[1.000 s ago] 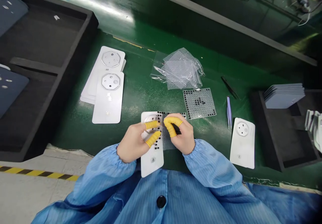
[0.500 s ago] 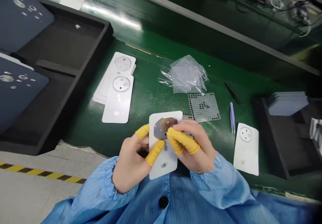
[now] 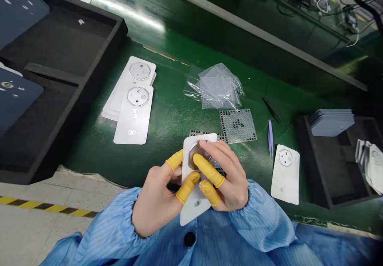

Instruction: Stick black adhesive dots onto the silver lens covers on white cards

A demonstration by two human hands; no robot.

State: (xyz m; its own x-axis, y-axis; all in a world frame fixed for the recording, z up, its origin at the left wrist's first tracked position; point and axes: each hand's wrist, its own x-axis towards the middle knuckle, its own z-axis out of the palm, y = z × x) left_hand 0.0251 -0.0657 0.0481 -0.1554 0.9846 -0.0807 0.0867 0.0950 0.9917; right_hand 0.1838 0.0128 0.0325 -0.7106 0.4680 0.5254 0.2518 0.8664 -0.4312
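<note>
My left hand (image 3: 163,200) grips a white rectangular plate (image 3: 191,212) by its left edge, thumb across the front. The plate is tilted and has an octagonal metallic recess (image 3: 193,154) near its top and a small dark mark near its bottom. My right hand (image 3: 227,174) lies over the recess, its yellow-capped index finger pressed there and its thumb apart, lower on the plate. Yellow finger cots cover the thumb and one finger of each hand. Behind the plate lie clear sheets with small black dots (image 3: 238,126), partly hidden by my right hand.
Similar white plates (image 3: 133,118) are stacked at left; another plate (image 3: 285,178) lies at right. Purple tweezers (image 3: 270,138), dark tweezers (image 3: 271,109) and clear plastic bags (image 3: 220,86) are on the green bench. Black trays (image 3: 98,78) with grey panels flank both sides.
My right thumb and index finger have moved apart; the index finger now presses on the octagonal recess. The plate has turned and tilted more. The view has shifted slightly to the right.
</note>
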